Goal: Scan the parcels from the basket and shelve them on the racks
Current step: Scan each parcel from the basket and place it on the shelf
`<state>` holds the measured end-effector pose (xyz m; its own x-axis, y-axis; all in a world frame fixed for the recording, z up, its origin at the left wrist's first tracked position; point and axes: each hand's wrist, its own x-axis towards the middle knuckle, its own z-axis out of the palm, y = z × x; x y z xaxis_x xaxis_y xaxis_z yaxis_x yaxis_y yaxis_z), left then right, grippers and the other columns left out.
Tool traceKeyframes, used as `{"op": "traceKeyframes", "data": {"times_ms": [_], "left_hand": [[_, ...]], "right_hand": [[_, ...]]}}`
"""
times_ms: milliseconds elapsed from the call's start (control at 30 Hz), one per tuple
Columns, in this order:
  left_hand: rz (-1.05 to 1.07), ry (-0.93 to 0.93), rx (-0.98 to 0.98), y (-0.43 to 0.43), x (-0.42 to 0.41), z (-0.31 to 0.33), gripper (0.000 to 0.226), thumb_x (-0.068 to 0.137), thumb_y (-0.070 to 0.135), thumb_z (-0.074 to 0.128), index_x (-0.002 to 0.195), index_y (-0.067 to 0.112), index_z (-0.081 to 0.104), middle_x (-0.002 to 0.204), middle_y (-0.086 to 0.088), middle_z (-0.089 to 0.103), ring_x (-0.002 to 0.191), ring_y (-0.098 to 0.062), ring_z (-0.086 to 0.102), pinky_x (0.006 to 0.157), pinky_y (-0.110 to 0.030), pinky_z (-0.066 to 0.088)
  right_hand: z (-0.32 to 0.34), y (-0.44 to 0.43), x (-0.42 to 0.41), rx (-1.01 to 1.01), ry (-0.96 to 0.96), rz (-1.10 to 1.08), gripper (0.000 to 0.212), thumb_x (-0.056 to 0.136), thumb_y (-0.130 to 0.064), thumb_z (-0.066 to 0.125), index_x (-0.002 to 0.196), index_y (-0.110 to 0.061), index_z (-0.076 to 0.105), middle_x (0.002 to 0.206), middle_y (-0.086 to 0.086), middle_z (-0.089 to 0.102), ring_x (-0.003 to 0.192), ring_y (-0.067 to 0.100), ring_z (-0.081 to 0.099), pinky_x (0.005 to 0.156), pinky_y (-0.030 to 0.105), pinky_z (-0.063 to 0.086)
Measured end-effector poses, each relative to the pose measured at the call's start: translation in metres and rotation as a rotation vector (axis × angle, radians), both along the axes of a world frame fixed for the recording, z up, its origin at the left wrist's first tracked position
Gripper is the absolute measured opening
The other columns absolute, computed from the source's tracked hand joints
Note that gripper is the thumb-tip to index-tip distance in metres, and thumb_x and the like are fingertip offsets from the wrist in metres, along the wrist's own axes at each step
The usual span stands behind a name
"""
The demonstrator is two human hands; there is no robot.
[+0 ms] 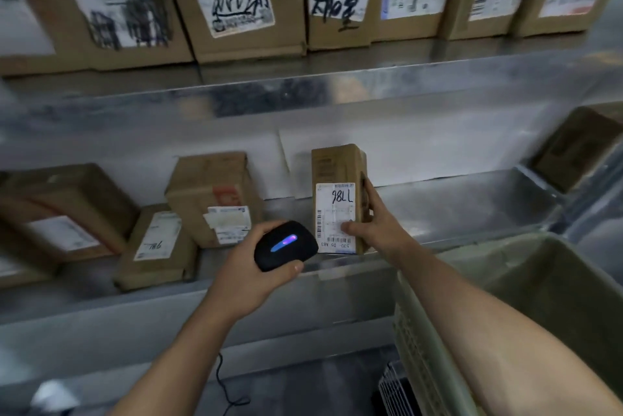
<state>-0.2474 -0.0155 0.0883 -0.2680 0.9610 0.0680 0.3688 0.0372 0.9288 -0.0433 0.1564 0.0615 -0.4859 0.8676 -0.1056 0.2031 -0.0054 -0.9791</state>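
My right hand grips a small brown cardboard parcel standing upright at the front of the metal shelf; its white label reads "98LL" upside down, thumb on the label. My left hand holds a black scanner with a lit blue-violet strip, just left of the parcel's label. The grey-green basket stands at lower right beneath my right forearm; its inside looks bare where visible.
Three other brown parcels lie on the same shelf to the left. One more box sits at the far right. The upper shelf holds a row of labelled cartons. A black cable hangs below.
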Motion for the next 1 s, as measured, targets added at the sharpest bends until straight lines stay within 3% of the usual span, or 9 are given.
{"op": "traceKeyframes", "data": {"times_ms": [133, 233, 300, 500, 567, 700, 767, 833, 1000], "left_hand": [[0.146, -0.062, 0.003, -0.011, -0.003, -0.007, 0.067, 0.057, 0.055, 0.080, 0.120, 0.046, 0.060, 0.108, 0.027, 0.070, 0.093, -0.001, 0.069, 0.079, -0.031, 0.055], [0.246, -0.078, -0.002, -0.021, -0.009, -0.013, 0.062, 0.057, 0.056, 0.081, 0.116, 0.054, 0.061, 0.108, 0.025, 0.071, 0.095, -0.005, 0.070, 0.081, -0.037, 0.057], [0.298, -0.090, -0.007, -0.025, -0.013, -0.016, 0.066, 0.056, 0.057, 0.081, 0.119, 0.050, 0.061, 0.109, 0.024, 0.072, 0.095, -0.007, 0.071, 0.083, -0.039, 0.058], [0.363, -0.107, 0.001, -0.026, -0.030, -0.016, 0.067, 0.060, 0.047, 0.083, 0.122, 0.038, 0.061, 0.105, 0.024, 0.072, 0.089, -0.004, 0.070, 0.076, -0.028, 0.055], [0.358, -0.118, -0.004, -0.025, -0.037, -0.017, 0.063, 0.065, 0.039, 0.084, 0.124, 0.035, 0.061, 0.105, 0.022, 0.072, 0.088, -0.005, 0.070, 0.072, -0.025, 0.055], [0.330, -0.130, -0.003, -0.023, -0.056, -0.018, 0.072, 0.061, 0.052, 0.081, 0.127, 0.033, 0.060, 0.108, 0.019, 0.071, 0.093, -0.008, 0.070, 0.072, -0.026, 0.055], [0.316, -0.136, -0.006, -0.021, -0.066, -0.019, 0.071, 0.060, 0.053, 0.080, 0.126, 0.035, 0.059, 0.107, 0.020, 0.071, 0.093, -0.007, 0.070, 0.071, -0.026, 0.056], [0.290, -0.144, -0.010, -0.018, -0.075, -0.020, 0.070, 0.059, 0.053, 0.080, 0.124, 0.037, 0.059, 0.107, 0.021, 0.071, 0.092, -0.006, 0.070, 0.070, -0.026, 0.056], [0.230, -0.145, -0.018, -0.009, -0.096, -0.026, 0.071, 0.061, 0.053, 0.081, 0.126, 0.037, 0.058, 0.109, 0.019, 0.070, 0.095, -0.010, 0.070, 0.071, -0.027, 0.056]], "right_hand": [[-0.010, 0.006, -0.024, 0.016, 0.002, 0.080, 0.108, 0.085, 0.005, 0.075, 0.160, -0.037, 0.009, 0.114, -0.022, 0.060, 0.094, -0.004, 0.066, 0.085, 0.037, 0.062], [-0.025, 0.005, -0.037, 0.067, 0.016, 0.146, 0.108, 0.083, 0.009, 0.075, 0.155, -0.039, 0.011, 0.118, -0.026, 0.054, 0.096, -0.022, 0.059, 0.074, 0.014, 0.057], [-0.033, 0.005, -0.045, 0.087, 0.035, 0.175, 0.107, 0.082, 0.010, 0.075, 0.148, -0.044, 0.012, 0.123, -0.025, 0.053, 0.102, -0.024, 0.056, 0.076, 0.011, 0.054], [-0.045, 0.014, -0.079, 0.212, -0.032, 0.137, 0.119, 0.074, -0.008, 0.085, 0.143, -0.068, 0.009, 0.155, -0.008, 0.039, 0.141, 0.010, 0.043, 0.113, 0.047, 0.043], [-0.050, 0.019, -0.088, 0.264, -0.050, 0.132, 0.120, 0.072, -0.008, 0.083, 0.141, -0.072, 0.010, 0.157, -0.009, 0.036, 0.143, 0.012, 0.040, 0.114, 0.050, 0.042], [-0.062, 0.022, -0.104, 0.235, -0.063, 0.059, 0.115, 0.076, -0.007, 0.078, 0.145, -0.070, 0.010, 0.156, -0.008, 0.039, 0.139, 0.015, 0.046, 0.110, 0.050, 0.046], [-0.065, 0.024, -0.114, 0.146, -0.048, 0.011, 0.107, 0.080, -0.008, 0.078, 0.153, -0.056, 0.017, 0.147, -0.004, 0.052, 0.130, 0.015, 0.056, 0.104, 0.048, 0.052], [-0.065, 0.025, -0.125, 0.124, -0.053, -0.020, 0.095, 0.081, -0.010, 0.081, 0.155, -0.037, 0.029, 0.137, -0.006, 0.060, 0.124, 0.011, 0.060, 0.102, 0.042, 0.054], [-0.069, 0.027, -0.145, 0.114, -0.061, -0.082, 0.096, 0.082, -0.015, 0.083, 0.156, -0.036, 0.027, 0.135, -0.010, 0.062, 0.123, 0.009, 0.060, 0.097, 0.020, 0.053]]}}
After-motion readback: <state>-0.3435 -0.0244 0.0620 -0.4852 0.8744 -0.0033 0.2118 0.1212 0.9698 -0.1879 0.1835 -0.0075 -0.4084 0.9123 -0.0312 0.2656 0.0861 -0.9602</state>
